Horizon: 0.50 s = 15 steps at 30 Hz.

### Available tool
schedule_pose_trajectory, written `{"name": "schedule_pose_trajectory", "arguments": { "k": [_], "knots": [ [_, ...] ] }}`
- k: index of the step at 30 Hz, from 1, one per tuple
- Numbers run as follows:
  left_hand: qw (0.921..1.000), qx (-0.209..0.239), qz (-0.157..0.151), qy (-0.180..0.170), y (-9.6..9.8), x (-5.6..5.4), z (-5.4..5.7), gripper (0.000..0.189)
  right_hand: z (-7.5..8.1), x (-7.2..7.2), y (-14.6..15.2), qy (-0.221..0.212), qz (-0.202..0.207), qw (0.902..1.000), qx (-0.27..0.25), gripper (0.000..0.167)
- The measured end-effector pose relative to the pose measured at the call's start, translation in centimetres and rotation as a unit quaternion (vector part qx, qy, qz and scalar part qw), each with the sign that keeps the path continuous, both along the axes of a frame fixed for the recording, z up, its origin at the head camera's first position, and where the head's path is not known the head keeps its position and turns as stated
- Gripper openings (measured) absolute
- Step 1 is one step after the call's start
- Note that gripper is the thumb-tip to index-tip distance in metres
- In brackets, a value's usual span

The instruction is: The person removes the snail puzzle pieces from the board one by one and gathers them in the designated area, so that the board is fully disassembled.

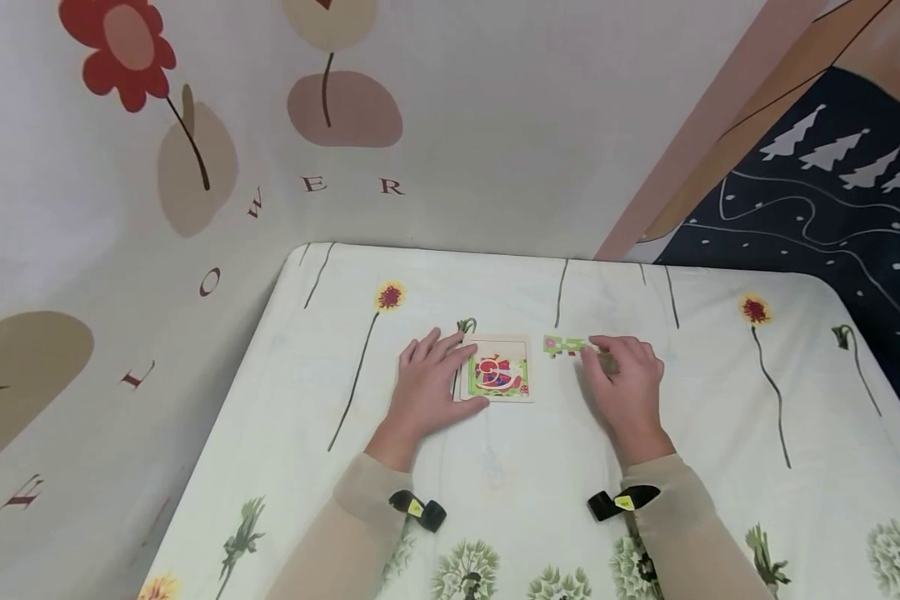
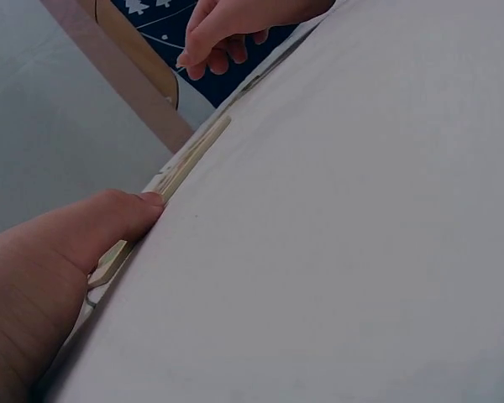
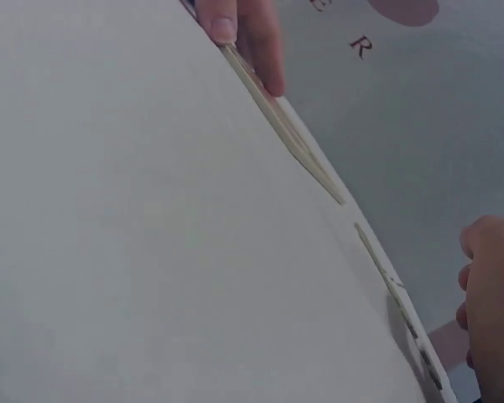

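A small wooden puzzle board [image 1: 498, 369] lies on the table, its lower part filled with a red, purple and green picture and its upper part showing bare wood. My left hand [image 1: 435, 379] rests on the board's left side, fingers spread, with the thumb along the near edge; that thumb [image 2: 139, 211] also lies on the edge in the left wrist view. To the right lies a green puzzle strip [image 1: 565, 345] with a pink flower. Over its right end is my right hand [image 1: 630, 379], fingers loosely bent, and the right wrist view shows them above the strip [image 3: 399, 302].
A white cloth printed with flowers covers the table [image 1: 495, 483]. Behind it stands a pale wall hanging [image 1: 480, 192] with letters, and a dark fabric [image 1: 817, 200] with white trees hangs at the right. Black wrist cameras sit on both sleeves.
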<state>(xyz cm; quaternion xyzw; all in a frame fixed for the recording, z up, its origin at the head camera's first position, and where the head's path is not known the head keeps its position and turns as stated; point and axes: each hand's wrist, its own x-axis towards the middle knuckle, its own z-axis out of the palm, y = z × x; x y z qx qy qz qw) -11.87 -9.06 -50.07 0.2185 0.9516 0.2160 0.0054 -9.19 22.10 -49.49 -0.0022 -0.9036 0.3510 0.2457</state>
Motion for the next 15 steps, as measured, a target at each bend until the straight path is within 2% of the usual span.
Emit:
{"name": "schedule_pose_trajectory", "arguments": {
  "k": [9,15],
  "knots": [
    [1.0,0.007,0.0,0.002,0.0,0.0,0.1,0.083,0.0,-0.4,-5.0,0.008,0.089,0.9951,0.042,0.026],
    [0.9999,0.003,-0.003,0.012,0.0,-0.1,-0.1,0.083,-0.2,-0.7,-8.3,-0.008,0.127,0.9899,0.062,0.025]
  ]
}}
